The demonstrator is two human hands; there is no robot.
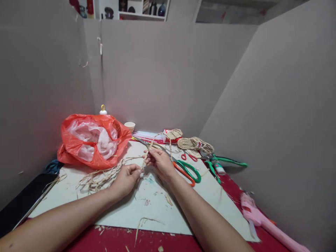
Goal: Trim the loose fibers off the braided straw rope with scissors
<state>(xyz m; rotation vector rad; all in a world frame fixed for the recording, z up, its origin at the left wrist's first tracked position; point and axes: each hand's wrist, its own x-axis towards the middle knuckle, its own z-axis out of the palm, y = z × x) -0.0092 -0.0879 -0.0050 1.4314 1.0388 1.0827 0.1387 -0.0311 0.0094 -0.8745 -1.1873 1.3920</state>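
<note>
Both hands meet near the middle of a white board (pixel 126 213). My left hand (pixel 128 177) pinches a braided straw cord (pixel 144 161) at its lower end. Slightly higher and to the right, my right hand (pixel 159 160) has its fingers closed on the same cord, and a thin loop of it rises above the fingers. A loose bundle of braided straw (pixel 105 177) lies left of my left hand. Scissors with green handles (pixel 189 169) and others with orange handles (pixel 183 174) rest just right of my right hand.
A red plastic bag (pixel 96 141) stands at the back left, near a small cup (pixel 129 126). Coiled braid (pixel 195 144), green-handled pliers (pixel 228 160) and a small bottle (pixel 219 168) lie at the right. A pink glue gun (pixel 265 220) is nearer. Grey panels (pixel 162 77) enclose the table.
</note>
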